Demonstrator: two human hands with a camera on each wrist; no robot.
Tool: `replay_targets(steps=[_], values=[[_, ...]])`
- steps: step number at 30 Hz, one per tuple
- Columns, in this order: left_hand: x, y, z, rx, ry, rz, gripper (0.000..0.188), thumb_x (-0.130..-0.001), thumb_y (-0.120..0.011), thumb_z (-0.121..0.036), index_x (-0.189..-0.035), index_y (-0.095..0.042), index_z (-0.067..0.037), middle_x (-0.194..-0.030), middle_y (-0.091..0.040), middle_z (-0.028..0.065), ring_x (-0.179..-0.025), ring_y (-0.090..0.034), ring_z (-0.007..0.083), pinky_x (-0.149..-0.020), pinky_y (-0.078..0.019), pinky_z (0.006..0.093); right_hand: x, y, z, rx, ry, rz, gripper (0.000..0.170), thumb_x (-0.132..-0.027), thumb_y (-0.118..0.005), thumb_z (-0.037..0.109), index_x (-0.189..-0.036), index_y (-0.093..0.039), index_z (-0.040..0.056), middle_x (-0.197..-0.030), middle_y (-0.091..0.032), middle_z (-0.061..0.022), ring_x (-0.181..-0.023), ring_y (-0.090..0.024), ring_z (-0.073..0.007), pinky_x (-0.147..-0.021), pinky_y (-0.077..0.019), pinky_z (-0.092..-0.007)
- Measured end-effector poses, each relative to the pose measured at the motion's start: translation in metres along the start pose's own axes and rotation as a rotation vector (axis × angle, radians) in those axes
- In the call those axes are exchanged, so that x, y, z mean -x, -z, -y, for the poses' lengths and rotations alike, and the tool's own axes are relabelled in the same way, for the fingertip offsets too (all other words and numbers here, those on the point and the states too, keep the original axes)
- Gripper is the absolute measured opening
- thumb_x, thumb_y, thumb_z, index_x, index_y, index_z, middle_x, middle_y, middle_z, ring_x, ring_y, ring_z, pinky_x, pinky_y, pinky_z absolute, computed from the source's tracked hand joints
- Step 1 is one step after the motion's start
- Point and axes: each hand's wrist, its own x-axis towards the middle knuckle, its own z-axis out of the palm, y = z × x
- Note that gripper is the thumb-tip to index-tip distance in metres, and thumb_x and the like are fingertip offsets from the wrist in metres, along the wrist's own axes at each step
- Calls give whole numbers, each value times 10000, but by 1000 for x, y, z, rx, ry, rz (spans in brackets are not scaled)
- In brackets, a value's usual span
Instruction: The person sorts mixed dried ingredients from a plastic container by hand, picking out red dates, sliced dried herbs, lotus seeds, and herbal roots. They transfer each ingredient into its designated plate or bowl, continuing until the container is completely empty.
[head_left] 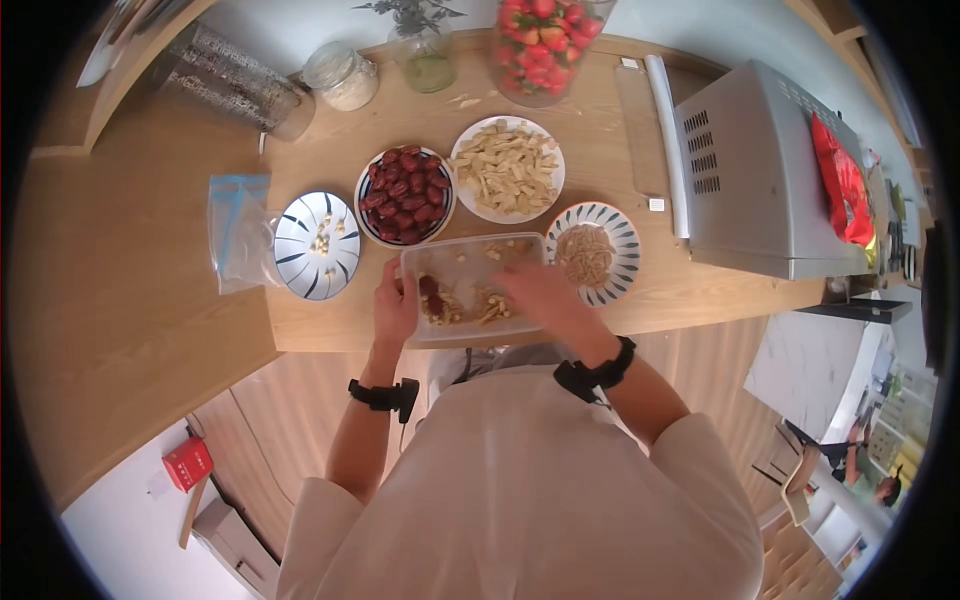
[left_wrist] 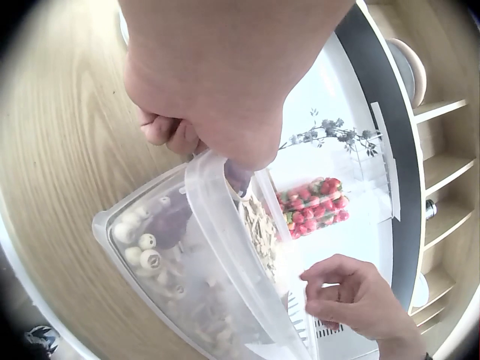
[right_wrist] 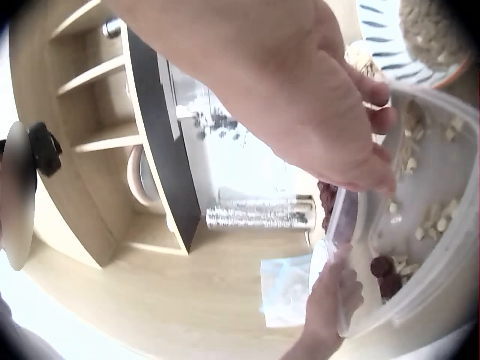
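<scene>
A clear rectangular container (head_left: pixel 470 262) stands at the table's front edge with red dates and pale pieces inside. My left hand (head_left: pixel 395 305) holds its left wall, thumb and fingers around the rim; the left wrist view shows the fingertips at the container's outside. My right hand (head_left: pixel 540 295) reaches over the container's right side, blurred in the head view. In the right wrist view the fingers (right_wrist: pixel 382 161) are bent loosely above the pale pieces (right_wrist: pixel 435 221), and nothing shows between them. Two dark dates (right_wrist: pixel 386 276) lie in a corner compartment.
Behind the container are a bowl of red dates (head_left: pixel 405 195) and a plate of pale slices (head_left: pixel 508 170). A patterned plate (head_left: pixel 290 262) and a plastic bag (head_left: pixel 238 235) lie left. A striped plate (head_left: pixel 628 250) sits right, before a grey appliance (head_left: pixel 750 180). Jars stand behind.
</scene>
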Motion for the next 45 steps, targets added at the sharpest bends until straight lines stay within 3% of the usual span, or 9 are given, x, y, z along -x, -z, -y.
replay_targets(steps=[5, 13, 25, 31, 33, 37, 41, 43, 45], values=[[0, 0, -5, 9, -13, -6, 296, -1014, -522, -201, -1269, -528, -51, -614, -606, 129, -516, -582, 239, -525, -440, 381, -24, -41, -9, 106, 109, 8, 231, -859, -558, 66, -1068, -634, 129, -935, -685, -114, -862, -692, -318, -694, -562, -437], [1, 2, -14, 45, 29, 15, 309, -1018, -522, -232, -1270, -513, -54, -715, -696, 144, -637, -691, 286, -584, -504, 390, -52, -47, 14, 314, 133, 410, 286, -827, -634, 110, -1109, -643, 157, -903, -701, -107, -891, -695, -326, -740, -560, -458], [0, 7, -21, -23, 48, 41, 327, -1014, -510, -247, -1280, -493, -58, -803, -731, 143, -727, -706, 351, -646, -527, 450, -65, -80, 18, 67, 118, 478, 274, -783, -706, 164, -1054, -663, 153, -922, -687, -135, -898, -664, -364, -769, -527, -489], [0, 5, -20, -14, 45, 51, 340, -1009, -510, -259, -1286, -497, -62, -818, -729, 154, -752, -697, 376, -667, -527, 469, -55, -74, 32, -57, 86, 382, 185, -824, -634, 144, -995, -704, 140, -932, -695, -140, -904, -672, -361, -795, -538, -475], [0, 1, -14, -74, -83, -52, 335, -1016, -513, -256, -1273, -510, -42, -722, -681, 179, -634, -669, 343, -568, -484, 434, -56, -80, 36, -29, 82, 356, 176, -824, -634, 141, -986, -700, 129, -927, -693, -142, -901, -671, -364, -794, -535, -477], [-2, 0, -5, -93, -35, -20, 334, -1011, -518, -250, -1280, -504, -52, -703, -664, 179, -624, -654, 359, -563, -474, 442, -57, -83, 30, -66, 49, 358, 134, -832, -622, 137, -943, -693, 108, -904, -687, -143, -873, -664, -366, -756, -520, -476], [0, 4, -14, -78, -3, 22, 338, -991, -525, -255, -1288, -508, -94, -694, -656, 177, -686, -647, 419, -620, -479, 517, -50, -81, 15, -150, 72, 335, 109, -829, -623, 141, -901, -697, 105, -876, -679, -138, -845, -657, -365, -723, -506, -474], [0, 4, -13, -86, 10, 31, 339, -989, -528, -254, -1287, -506, -94, -701, -661, 177, -689, -647, 419, -618, -481, 514, -46, -74, 16, -178, 70, 105, 88, -819, -632, 132, -866, -699, 101, -837, -664, -141, -820, -650, -366, -682, -491, -475], [-1, 3, -10, -34, -15, 8, 345, -988, -538, -269, -1275, -508, -80, -690, -656, 166, -660, -650, 386, -610, -488, 478, -48, -60, 18, -120, 11, 137, 101, -809, -645, 128, -891, -702, 111, -859, -670, -130, -839, -657, -361, -685, -502, -473]])
